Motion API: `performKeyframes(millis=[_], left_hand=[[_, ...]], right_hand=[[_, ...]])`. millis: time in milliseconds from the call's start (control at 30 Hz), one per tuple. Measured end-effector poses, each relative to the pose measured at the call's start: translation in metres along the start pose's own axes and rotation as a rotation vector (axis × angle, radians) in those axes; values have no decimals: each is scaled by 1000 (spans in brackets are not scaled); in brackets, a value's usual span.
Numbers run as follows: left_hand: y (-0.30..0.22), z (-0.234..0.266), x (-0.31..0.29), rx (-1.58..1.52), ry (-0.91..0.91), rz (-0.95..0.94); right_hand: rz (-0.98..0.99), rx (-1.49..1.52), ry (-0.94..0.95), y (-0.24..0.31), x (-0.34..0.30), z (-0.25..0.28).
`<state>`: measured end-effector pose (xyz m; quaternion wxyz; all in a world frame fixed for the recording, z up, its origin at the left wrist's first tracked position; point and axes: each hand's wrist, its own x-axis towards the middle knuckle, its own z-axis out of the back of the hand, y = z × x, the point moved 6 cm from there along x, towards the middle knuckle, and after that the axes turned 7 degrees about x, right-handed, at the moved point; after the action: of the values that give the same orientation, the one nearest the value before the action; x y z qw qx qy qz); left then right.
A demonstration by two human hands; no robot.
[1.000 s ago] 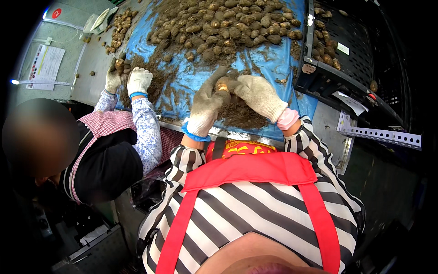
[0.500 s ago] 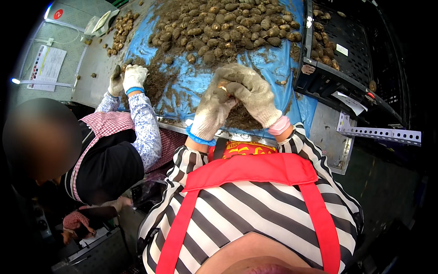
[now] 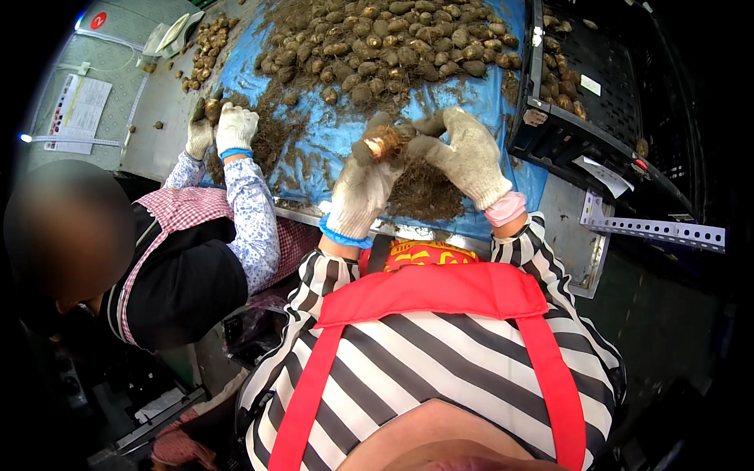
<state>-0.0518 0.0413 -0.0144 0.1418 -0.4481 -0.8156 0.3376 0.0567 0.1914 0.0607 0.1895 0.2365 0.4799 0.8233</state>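
Note:
My left hand (image 3: pixel 365 177), in a soiled white knit glove, is closed around a brown taro (image 3: pixel 382 143) with a pale, orange-tinged patch facing up. My right hand (image 3: pixel 469 157), gloved alike, bends its thumb and fingers in a pinch against the taro's right end. Dirt hides exactly where the fingertips meet it. Beneath both hands lies a mound of dark root fibre and soil (image 3: pixel 424 192) on blue plastic sheeting (image 3: pixel 495 169).
A big heap of taros (image 3: pixel 393 43) covers the far table. At right stands a black crate (image 3: pixel 526 118) with some taros inside. A perforated metal bracket (image 3: pixel 656 226) juts out there. On my left, a co-worker's gloved hands (image 3: pixel 228 129) hold a taro.
My right hand has swung right and opened up from over the left, baring the taro. The taro's pale patch now shows. The co-worker's hands now show a taro.

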Motion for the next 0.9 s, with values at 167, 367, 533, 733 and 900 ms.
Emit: performKeyframes(millis=[167,367,533,733,900], left_hand=[[-5,-25,6,230,102,38],[10,-15,6,4,48,111],[13,-12,11,11,-9,102],[-6,-21,12,608,38,-66],[-5,-32,14,219,36,-25]], right_hand=[[170,-120,70,13,4,-14],[-42,-148,-45,-37,18,-1],[121,-216,49,-33,8,0],[-102,-28,317,-26,9,-21],[-120,242,-2,-59,15,-11]])
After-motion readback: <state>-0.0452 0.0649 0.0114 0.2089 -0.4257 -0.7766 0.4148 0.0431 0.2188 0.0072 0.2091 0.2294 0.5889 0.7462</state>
